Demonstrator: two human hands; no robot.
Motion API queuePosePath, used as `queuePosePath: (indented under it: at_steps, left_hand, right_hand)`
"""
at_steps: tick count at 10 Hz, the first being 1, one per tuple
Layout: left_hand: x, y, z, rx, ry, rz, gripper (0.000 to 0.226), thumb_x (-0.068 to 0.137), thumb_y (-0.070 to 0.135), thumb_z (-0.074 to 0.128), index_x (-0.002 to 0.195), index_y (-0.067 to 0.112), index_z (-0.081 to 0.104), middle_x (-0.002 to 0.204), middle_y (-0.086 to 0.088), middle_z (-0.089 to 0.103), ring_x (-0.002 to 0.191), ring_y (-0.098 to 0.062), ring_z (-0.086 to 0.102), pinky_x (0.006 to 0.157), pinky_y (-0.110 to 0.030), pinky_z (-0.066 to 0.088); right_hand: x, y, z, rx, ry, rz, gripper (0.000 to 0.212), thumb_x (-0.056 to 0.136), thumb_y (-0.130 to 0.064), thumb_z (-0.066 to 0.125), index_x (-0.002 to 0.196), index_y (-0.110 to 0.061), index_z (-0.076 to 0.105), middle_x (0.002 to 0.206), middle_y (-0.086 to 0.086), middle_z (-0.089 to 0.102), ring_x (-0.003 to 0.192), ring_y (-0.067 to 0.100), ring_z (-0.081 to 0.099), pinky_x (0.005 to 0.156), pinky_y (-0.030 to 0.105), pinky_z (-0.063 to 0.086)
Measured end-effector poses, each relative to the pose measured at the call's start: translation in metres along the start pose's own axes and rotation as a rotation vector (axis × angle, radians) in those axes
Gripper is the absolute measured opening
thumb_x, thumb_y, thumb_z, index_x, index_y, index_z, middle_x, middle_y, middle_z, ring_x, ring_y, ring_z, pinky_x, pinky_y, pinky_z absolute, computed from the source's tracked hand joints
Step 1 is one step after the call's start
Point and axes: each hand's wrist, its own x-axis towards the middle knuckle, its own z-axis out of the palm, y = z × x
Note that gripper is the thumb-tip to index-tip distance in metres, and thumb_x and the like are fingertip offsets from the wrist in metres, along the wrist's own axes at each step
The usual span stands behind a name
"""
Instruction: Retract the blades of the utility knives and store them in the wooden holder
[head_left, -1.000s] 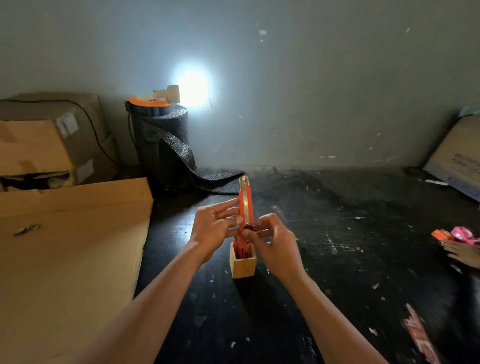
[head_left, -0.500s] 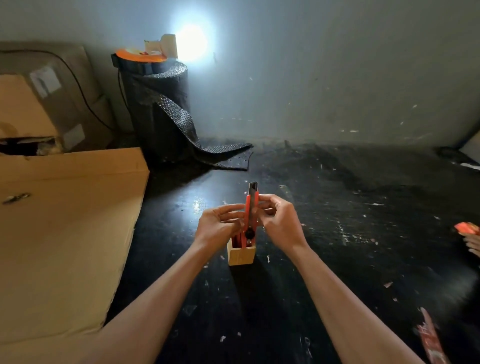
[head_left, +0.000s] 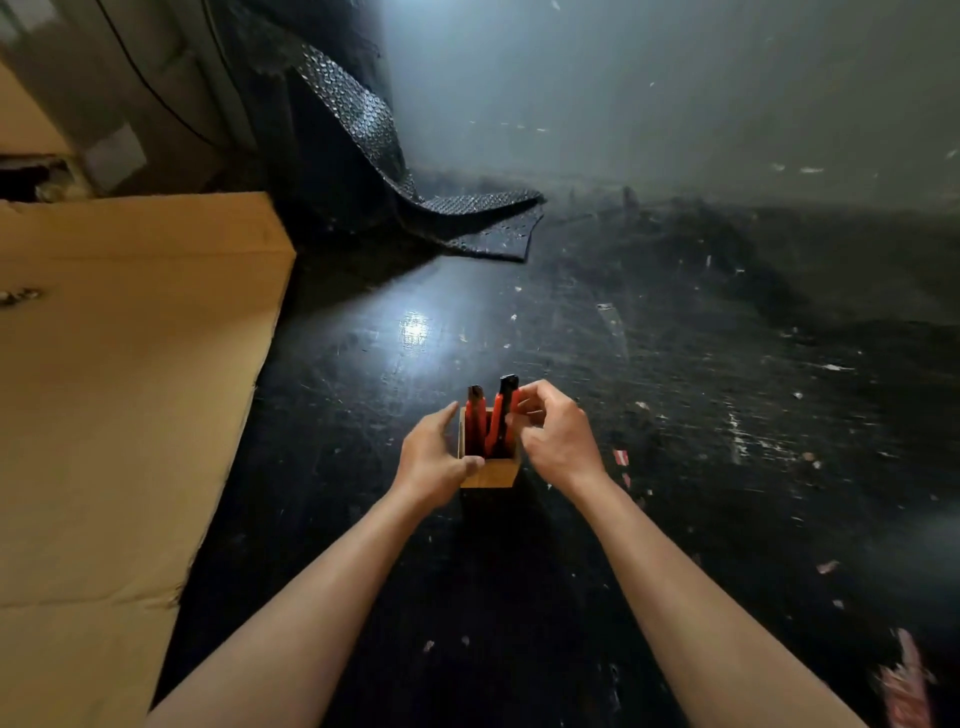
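Note:
A small wooden holder (head_left: 491, 475) stands on the dark floor in the middle of the view. Two orange utility knives stand upright in it: one on the left (head_left: 474, 423) and one on the right (head_left: 505, 415) with a black tip and no blade showing. My left hand (head_left: 434, 460) wraps the holder's left side. My right hand (head_left: 556, 434) pinches the upper part of the right knife between thumb and fingers.
A large flat cardboard sheet (head_left: 119, 395) covers the floor on the left. A roll of black bubble wrap (head_left: 363, 135) trails onto the floor behind. Cardboard boxes (head_left: 104, 104) stand at the far left. Red-and-white packaging (head_left: 906, 686) lies at the lower right. Paper scraps dot the floor.
The extended blade has been drawn back in, and the knife has gone down into the holder beside the other one. My left hand moved from the knife onto the holder. The view tilted down.

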Motion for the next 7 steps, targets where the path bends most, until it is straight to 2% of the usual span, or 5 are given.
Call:
queuePosePath:
  at_steps: [1, 2, 4, 6, 7]
  left_hand:
    - [0.001, -0.009, 0.004, -0.030, 0.002, -0.006, 0.088, 0.075, 0.019, 0.090, 0.152, 0.023, 0.048, 0.146, -0.001, 0.061, 0.127, -0.018, 0.062, 0.108, -0.046, 0.052]
    - [0.002, -0.010, 0.005, -0.100, -0.019, 0.014, 0.078, 0.077, 0.011, 0.088, 0.145, 0.030, 0.056, 0.135, 0.005, 0.069, 0.114, -0.010, 0.067, 0.104, -0.043, 0.055]
    - [0.003, -0.013, 0.006, -0.141, -0.019, 0.001, 0.076, 0.078, 0.009, 0.086, 0.145, 0.030, 0.056, 0.136, 0.005, 0.068, 0.112, -0.010, 0.066, 0.102, -0.040, 0.055]
    - [-0.006, -0.013, -0.001, -0.123, -0.001, -0.032, 0.078, 0.081, 0.011, 0.084, 0.151, 0.018, 0.050, 0.145, -0.003, 0.062, 0.131, -0.022, 0.060, 0.108, -0.041, 0.051]
    - [-0.031, -0.019, -0.012, -0.157, 0.058, -0.031, 0.070, 0.084, 0.015, 0.084, 0.147, 0.016, 0.054, 0.131, 0.007, 0.068, 0.119, -0.014, 0.065, 0.103, -0.032, 0.052]
  right_hand:
    - [0.002, 0.010, 0.012, -0.057, -0.062, 0.030, 0.009, 0.092, -0.016, 0.067, 0.099, -0.022, 0.067, 0.096, -0.004, 0.073, 0.090, 0.014, 0.069, 0.078, 0.035, 0.059]
    - [0.004, 0.013, 0.017, -0.110, -0.096, 0.061, 0.011, 0.092, -0.015, 0.066, 0.100, -0.022, 0.069, 0.100, -0.002, 0.074, 0.094, 0.016, 0.068, 0.084, 0.038, 0.059]
    - [0.006, 0.012, 0.014, -0.129, -0.074, 0.087, 0.014, 0.092, -0.016, 0.068, 0.106, -0.019, 0.072, 0.104, -0.001, 0.073, 0.095, 0.012, 0.066, 0.086, 0.029, 0.055]
    - [-0.014, -0.002, -0.002, -0.124, -0.060, 0.065, 0.015, 0.092, -0.017, 0.068, 0.107, -0.019, 0.070, 0.103, -0.002, 0.073, 0.095, 0.012, 0.067, 0.089, 0.035, 0.059]
    - [-0.028, -0.022, -0.020, -0.094, -0.060, 0.025, 0.014, 0.092, -0.022, 0.069, 0.106, -0.020, 0.071, 0.100, -0.004, 0.073, 0.093, 0.011, 0.069, 0.087, 0.036, 0.060]
